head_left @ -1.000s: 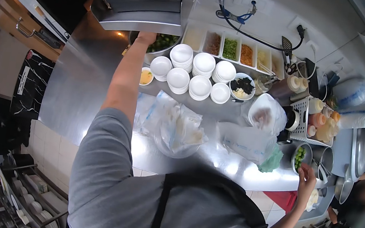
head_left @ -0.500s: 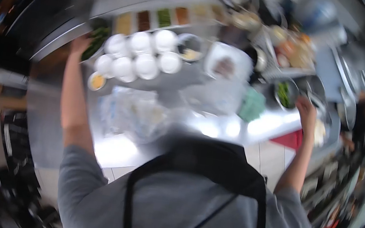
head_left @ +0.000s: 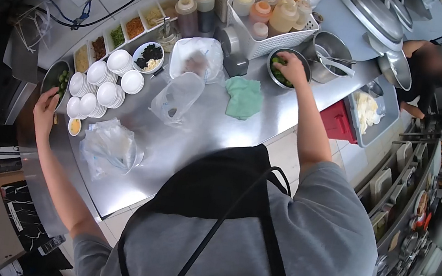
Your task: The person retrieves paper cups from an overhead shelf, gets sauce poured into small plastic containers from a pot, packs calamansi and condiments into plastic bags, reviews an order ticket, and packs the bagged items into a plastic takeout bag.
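My left hand (head_left: pixel 46 105) is at the near rim of a metal bowl (head_left: pixel 52 74) at the far left, its fingers bent over the edge. Round green pieces (head_left: pixel 63 80) lie in that bowl. On the right, my right hand (head_left: pixel 291 68) reaches down into a second metal bowl (head_left: pixel 304 62), fingers curled in on green pieces (head_left: pixel 280 77); the fingertips are partly hidden. Stacks of small white cups (head_left: pixel 107 93) stand beside the left bowl, with a cup of yellow food (head_left: pixel 74 126) in front of them.
Plastic bags (head_left: pixel 110 150), a green cloth (head_left: pixel 243 98) and a white tub (head_left: pixel 197 59) lie on the steel counter. Behind stand a basket (head_left: pixel 263 44) of squeeze bottles and a tray (head_left: pixel 120 46) of toppings. A metal pot (head_left: pixel 329 43) adjoins the right bowl. Another person (head_left: pixel 428 72) is at far right.
The view has turned and sharpened. My right hand has gone from beside the right bowl into it. My left hand remains by the left bowl, now at its near rim.
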